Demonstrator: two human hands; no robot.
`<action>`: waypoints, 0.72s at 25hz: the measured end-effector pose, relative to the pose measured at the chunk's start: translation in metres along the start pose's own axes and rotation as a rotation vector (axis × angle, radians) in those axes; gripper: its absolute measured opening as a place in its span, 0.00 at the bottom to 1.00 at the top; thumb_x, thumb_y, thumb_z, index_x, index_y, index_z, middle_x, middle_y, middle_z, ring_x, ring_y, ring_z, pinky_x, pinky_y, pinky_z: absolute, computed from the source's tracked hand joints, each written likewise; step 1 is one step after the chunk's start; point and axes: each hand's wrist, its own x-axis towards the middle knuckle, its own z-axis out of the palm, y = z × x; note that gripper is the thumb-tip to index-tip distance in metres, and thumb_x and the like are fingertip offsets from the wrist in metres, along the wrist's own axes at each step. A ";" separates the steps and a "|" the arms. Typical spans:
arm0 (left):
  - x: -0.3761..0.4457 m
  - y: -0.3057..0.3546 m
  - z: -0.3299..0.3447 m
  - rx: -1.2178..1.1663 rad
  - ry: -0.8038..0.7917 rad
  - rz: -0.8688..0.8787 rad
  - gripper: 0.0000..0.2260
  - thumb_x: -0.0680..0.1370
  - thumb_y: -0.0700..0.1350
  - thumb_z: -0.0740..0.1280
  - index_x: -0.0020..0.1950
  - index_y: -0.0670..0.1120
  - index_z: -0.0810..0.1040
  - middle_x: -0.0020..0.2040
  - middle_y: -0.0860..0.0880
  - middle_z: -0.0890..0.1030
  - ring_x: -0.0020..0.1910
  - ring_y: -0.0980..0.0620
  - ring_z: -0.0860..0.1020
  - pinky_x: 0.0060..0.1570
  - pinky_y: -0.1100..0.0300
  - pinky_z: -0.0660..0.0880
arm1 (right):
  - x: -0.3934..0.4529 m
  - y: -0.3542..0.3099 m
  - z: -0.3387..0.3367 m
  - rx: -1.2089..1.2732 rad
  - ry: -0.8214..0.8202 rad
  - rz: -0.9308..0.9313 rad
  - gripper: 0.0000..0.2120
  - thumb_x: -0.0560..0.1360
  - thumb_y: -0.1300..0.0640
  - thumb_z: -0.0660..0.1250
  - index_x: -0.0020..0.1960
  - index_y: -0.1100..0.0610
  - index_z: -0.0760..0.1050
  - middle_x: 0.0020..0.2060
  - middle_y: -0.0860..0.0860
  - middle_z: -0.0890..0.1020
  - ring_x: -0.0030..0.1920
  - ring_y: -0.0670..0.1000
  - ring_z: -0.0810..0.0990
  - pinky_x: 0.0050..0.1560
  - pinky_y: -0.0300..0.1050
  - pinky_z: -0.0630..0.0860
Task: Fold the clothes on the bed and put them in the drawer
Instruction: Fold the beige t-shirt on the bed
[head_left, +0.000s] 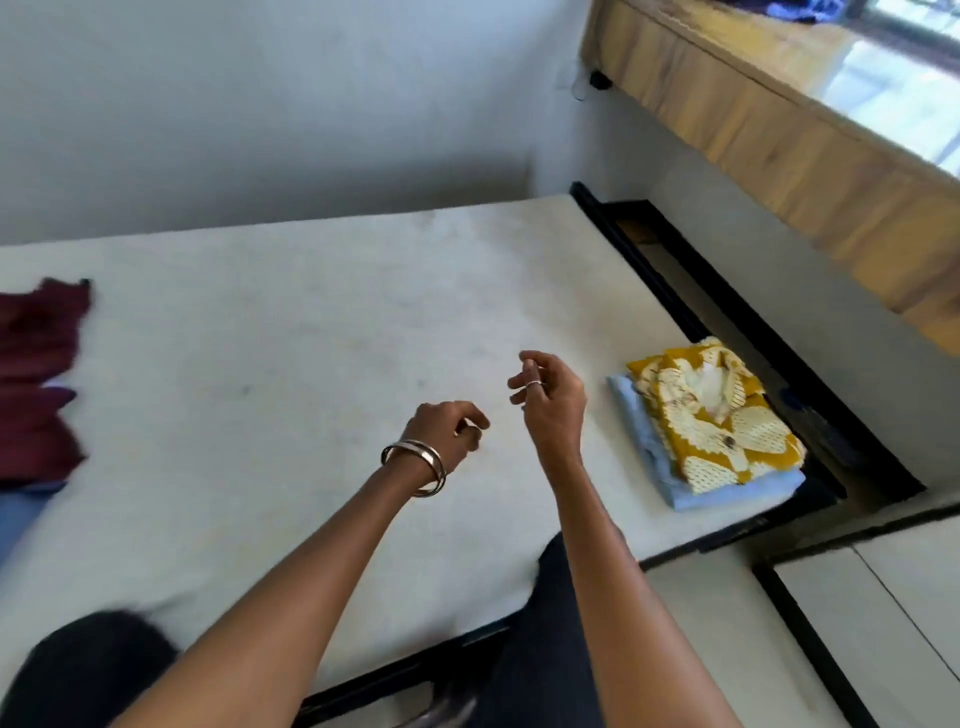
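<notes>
Both hands over bed (270, 322), holding nothing: left hand (447, 431) w/ fingers loosely curled, right hand (548, 397) half-curled, raised. Yellow patterned garment (722, 421) folded atop light-blue one (649, 441) at bed's right edge. Maroon cloth (36, 374) far left, blurred, probably unfolded.

Bed (291, 332): matt off-white cloth cover, smooth, faintly marked; frame (691, 306) black with a slight sheen.
Yellow shirt (722, 421): soft printed cloth, folded, at the bed's right edge.
Blue garment (649, 441): matt pale cloth beneath it.
Maroon garment (36, 374): dull cloth, at the left edge.
Bangles (418, 464): polished metal, shiny.
Ring (535, 384): bright metal.
Shelf (769, 140): light wood grain, glossy top.
Wall (260, 104): smooth matt paint.
</notes>
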 end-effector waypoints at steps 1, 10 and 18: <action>-0.017 -0.022 -0.026 -0.072 0.098 -0.055 0.09 0.76 0.39 0.65 0.46 0.52 0.81 0.37 0.49 0.84 0.34 0.51 0.82 0.45 0.59 0.79 | -0.014 -0.013 0.030 0.012 -0.069 -0.001 0.08 0.81 0.63 0.62 0.54 0.59 0.79 0.35 0.55 0.83 0.31 0.49 0.80 0.32 0.35 0.73; -0.153 -0.250 -0.248 -0.093 0.776 -0.512 0.08 0.75 0.37 0.65 0.42 0.49 0.81 0.38 0.42 0.84 0.39 0.43 0.82 0.43 0.53 0.79 | -0.128 -0.057 0.271 -0.215 -0.630 -0.274 0.14 0.77 0.68 0.62 0.61 0.59 0.76 0.37 0.50 0.82 0.43 0.55 0.82 0.49 0.53 0.77; -0.197 -0.342 -0.386 0.917 0.853 -0.724 0.20 0.77 0.42 0.67 0.66 0.59 0.73 0.72 0.44 0.66 0.68 0.36 0.65 0.60 0.40 0.65 | -0.159 -0.051 0.382 -0.292 -0.814 -0.420 0.12 0.80 0.60 0.65 0.63 0.56 0.76 0.38 0.42 0.76 0.48 0.51 0.78 0.54 0.51 0.75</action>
